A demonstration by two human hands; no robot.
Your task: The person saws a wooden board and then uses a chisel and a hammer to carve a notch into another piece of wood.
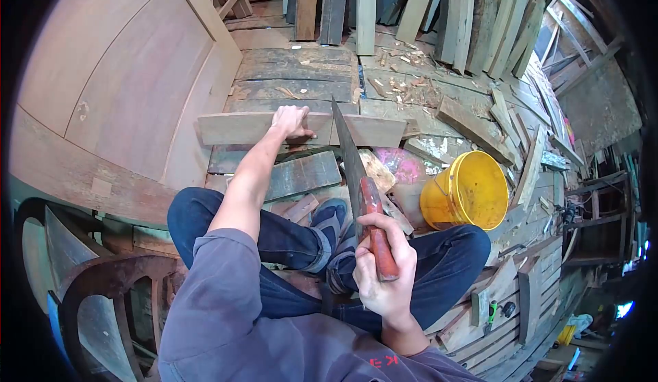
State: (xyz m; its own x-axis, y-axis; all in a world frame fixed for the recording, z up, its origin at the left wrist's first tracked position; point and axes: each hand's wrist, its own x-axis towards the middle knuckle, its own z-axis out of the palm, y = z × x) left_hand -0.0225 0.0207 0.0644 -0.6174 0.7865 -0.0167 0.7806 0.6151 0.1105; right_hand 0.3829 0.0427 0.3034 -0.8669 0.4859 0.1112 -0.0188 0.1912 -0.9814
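My right hand [389, 272] is wrapped around the red-brown handle of a handsaw [351, 152]. Its long dark blade points away from me, with the far end across the edge of a wooden board [375, 130]. Left of the blade, my left hand [293, 121] grips the top of this board, fingers curled over it and thumb on the near face. The board lies crosswise in front of my feet. A thin dark line runs down its face just under the blade. Beneath it, closer to me, rests a grey timber block [301, 174].
A yellow bucket [439, 200] stands right of my knees. Wood chips [415, 91] and offcuts litter the plank floor. Upright timbers [367, 12] lean at the back, and a large wooden panel [147, 74] rises on the left. A beam [476, 130] lies at right.
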